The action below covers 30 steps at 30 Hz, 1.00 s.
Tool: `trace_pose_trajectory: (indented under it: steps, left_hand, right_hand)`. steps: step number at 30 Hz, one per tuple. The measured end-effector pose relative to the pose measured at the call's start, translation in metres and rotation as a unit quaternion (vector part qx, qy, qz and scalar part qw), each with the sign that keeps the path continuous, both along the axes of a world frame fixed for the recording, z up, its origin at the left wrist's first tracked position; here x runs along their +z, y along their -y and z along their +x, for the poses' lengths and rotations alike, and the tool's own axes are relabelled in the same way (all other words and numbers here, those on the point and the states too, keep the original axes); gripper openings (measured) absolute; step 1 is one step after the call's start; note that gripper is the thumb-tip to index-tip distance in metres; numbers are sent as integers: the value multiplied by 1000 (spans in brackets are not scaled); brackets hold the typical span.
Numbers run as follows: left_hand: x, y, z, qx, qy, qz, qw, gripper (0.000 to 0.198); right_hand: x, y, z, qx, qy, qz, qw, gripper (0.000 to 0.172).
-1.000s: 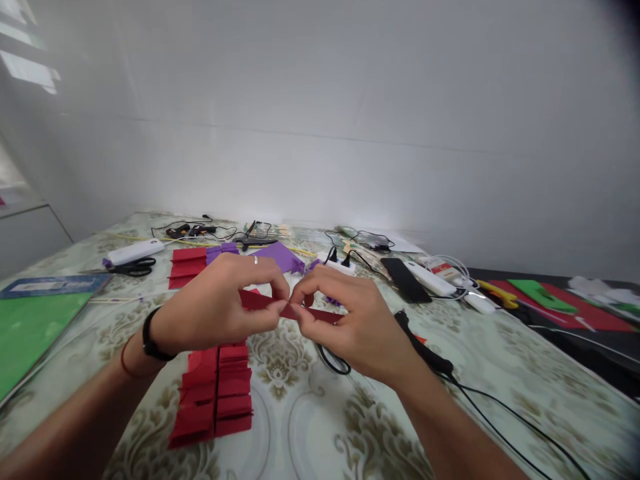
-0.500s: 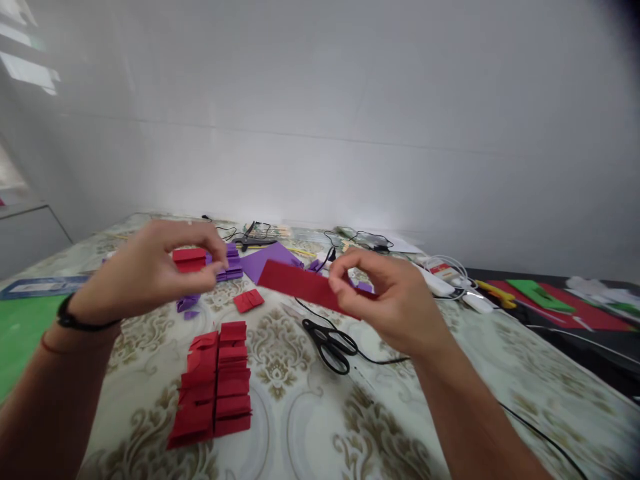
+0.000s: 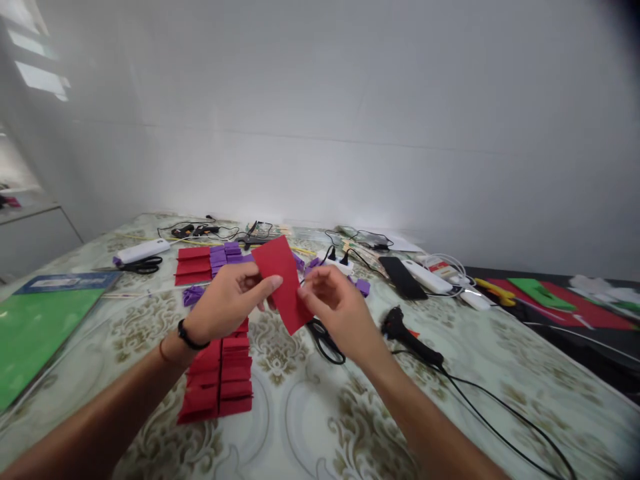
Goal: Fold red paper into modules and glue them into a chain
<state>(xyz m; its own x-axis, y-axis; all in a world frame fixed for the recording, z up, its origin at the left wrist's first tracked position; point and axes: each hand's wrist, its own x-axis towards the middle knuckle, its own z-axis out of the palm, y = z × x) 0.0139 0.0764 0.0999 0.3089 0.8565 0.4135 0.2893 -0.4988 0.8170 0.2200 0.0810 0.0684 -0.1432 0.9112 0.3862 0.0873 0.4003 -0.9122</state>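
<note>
A flat red paper rectangle (image 3: 279, 277) is held up, tilted, above the middle of the table. My left hand (image 3: 227, 299) pinches its left side, thumb on the near face and fingers partly behind. At the right edge, my right hand (image 3: 337, 303) has thumb and fingertips closed on the same paper. Below my left hand lie two columns of folded red paper pieces (image 3: 236, 387), their far end covered by the hand. Black-handled scissors (image 3: 327, 350) rest under the paper and right hand, blades hidden.
A black glue gun (image 3: 410, 340) with its cord lies right, near a dark phone (image 3: 403, 277) and a white power strip (image 3: 427, 277). Folded purple pieces (image 3: 225, 257) and more red ones (image 3: 193, 265) sit behind. Green sheets (image 3: 45, 320) are at left.
My left hand moved right and now grips the red paper, which has turned from nearly level to steeply slanted. My right hand shifted slightly left along it.
</note>
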Motion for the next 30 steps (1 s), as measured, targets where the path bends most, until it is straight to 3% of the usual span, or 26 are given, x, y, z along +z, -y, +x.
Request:
trace_pose_trajectory:
  steps: [3,5,9,11,13,17,20,23,27,30]
  left_hand:
    - [-19,25,1,-5,-22,-47,999,34]
    - [-34,40,3,33,-28,-65,997,38]
    - [-62,54,12,75,12,-128,989,39]
    - [-73,55,15,62,33,-132,989,34]
    - [-81,57,16,39,48,-146,987,29]
    - [-86,63,13,29,41,-161,986,29]
    - [-83,65,11,4,42,-141,989,28]
    - [-80,64,10,-16,23,-105,994,39]
    - [-79,64,6,9,-7,-35,999,59]
    - [-81,67,2,24,-26,-8,999,68]
  right_hand:
    - [-23,26,4,30,83,23,996,10]
    - [-38,42,5,74,112,20,991,22]
    - [-57,57,3,125,103,-74,984,59]
    - [-60,60,1,131,82,-102,983,73]
    - [-61,63,-1,126,71,-110,983,71]
    - [-58,71,-3,145,77,-108,980,49]
    - [-56,76,0,149,47,-132,979,54]
    - [-55,76,4,163,-5,-181,970,54]
    - [-57,71,8,208,-82,-267,937,46]
    - [-59,69,8,222,-116,-289,924,42]
